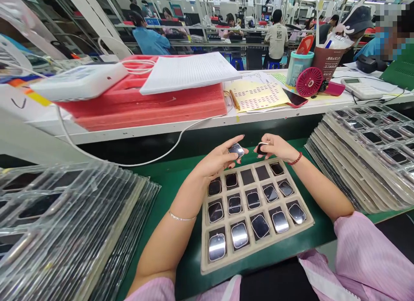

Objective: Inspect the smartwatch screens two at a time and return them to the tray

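Note:
My left hand point(223, 156) holds a rounded, shiny watch-like piece point(236, 151) between thumb and fingers, above the far edge of a beige tray point(258, 246). Close by on the right, my right hand point(273, 146) pinches a second dark piece point(262, 148), its face partly covered by fingers. The two pieces are apart. Below them, the tray has three rows of compartments, most with a glossy rounded-square piece point(239, 235). Two compartments in the far row point(247, 177) show only dark bottoms.
Clear plastic trays with dark pieces are stacked at the left point(80, 223) and right point(362, 158). Behind, a white shelf point(194, 126) bears red foam point(152, 107), papers, a cup and a pink fan point(309, 82). A white cable point(155, 161) droops onto the green table. People sit farther back.

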Action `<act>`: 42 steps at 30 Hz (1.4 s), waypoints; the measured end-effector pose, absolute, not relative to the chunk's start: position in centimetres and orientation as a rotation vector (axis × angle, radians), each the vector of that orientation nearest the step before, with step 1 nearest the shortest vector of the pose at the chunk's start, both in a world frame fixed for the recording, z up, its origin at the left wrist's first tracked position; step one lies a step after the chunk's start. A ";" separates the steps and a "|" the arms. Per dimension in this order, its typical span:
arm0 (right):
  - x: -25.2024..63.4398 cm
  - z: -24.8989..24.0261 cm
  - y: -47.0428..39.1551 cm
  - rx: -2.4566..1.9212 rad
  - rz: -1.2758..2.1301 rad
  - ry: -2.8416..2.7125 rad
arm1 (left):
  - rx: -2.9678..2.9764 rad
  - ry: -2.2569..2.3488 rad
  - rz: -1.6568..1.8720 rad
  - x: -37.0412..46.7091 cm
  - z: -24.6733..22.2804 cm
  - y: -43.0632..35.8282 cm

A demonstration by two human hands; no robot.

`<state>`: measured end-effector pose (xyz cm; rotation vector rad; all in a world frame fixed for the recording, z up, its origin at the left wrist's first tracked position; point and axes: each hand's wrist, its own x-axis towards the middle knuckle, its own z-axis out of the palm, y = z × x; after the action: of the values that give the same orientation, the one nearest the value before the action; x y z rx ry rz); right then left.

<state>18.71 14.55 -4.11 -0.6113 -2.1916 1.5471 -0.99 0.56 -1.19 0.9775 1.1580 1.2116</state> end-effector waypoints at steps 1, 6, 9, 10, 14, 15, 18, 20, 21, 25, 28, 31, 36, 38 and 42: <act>18.2 -3.7 14.7 -0.599 1.669 -2.056 | 0.986 1.161 1.222 -1.3 -1.0 0.4; 16.6 -2.3 14.1 -0.445 2.084 -1.584 | 0.996 1.208 1.293 -2.6 0.0 -0.7; 17.0 -2.2 13.7 -0.363 2.265 -1.525 | 0.974 1.117 1.295 -3.2 0.3 -1.2; 17.4 -2.2 13.6 -0.340 2.298 -1.530 | 0.974 1.088 1.287 -3.4 0.3 -1.3; 18.7 -2.2 13.2 -0.234 2.344 -1.555 | 1.029 1.021 1.250 -3.3 -0.3 -1.2; 19.0 -2.1 13.0 -0.212 2.341 -1.563 | 1.039 1.016 1.247 -3.1 -0.5 -1.2; 19.3 -2.0 12.5 -0.212 2.299 -1.605 | 1.030 1.048 1.229 -2.3 -0.6 -1.1; 19.3 -1.8 12.3 -0.245 2.262 -1.633 | 1.013 1.080 1.216 -1.9 -0.5 -1.1; 19.3 -1.7 12.2 -0.262 2.245 -1.647 | 1.011 1.096 1.216 -1.7 -0.4 -1.2; 19.2 -1.5 11.8 -0.303 2.157 -1.751 | 1.061 1.189 1.227 -1.3 -0.3 -1.1; 19.1 -1.5 11.4 -0.328 1.984 -1.861 | 1.111 1.249 1.209 -1.0 -0.4 -1.0; 18.9 -1.6 10.9 -0.326 1.829 -1.926 | 1.151 1.285 1.207 -0.7 -0.5 -1.1; 18.7 -1.8 10.6 -0.301 1.792 -1.947 | 1.216 1.381 1.218 -0.4 0.0 -1.5; 18.7 -1.9 10.5 -0.305 1.784 -1.941 | 1.240 1.401 1.227 -0.2 0.2 -1.5; 18.6 -2.1 10.3 -0.360 1.748 -1.912 | 1.227 1.437 1.249 0.2 0.3 -1.6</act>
<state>18.58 10.34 -2.08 -0.3596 -1.9116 1.7485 0.21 -1.60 0.27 1.2271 1.4372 1.2488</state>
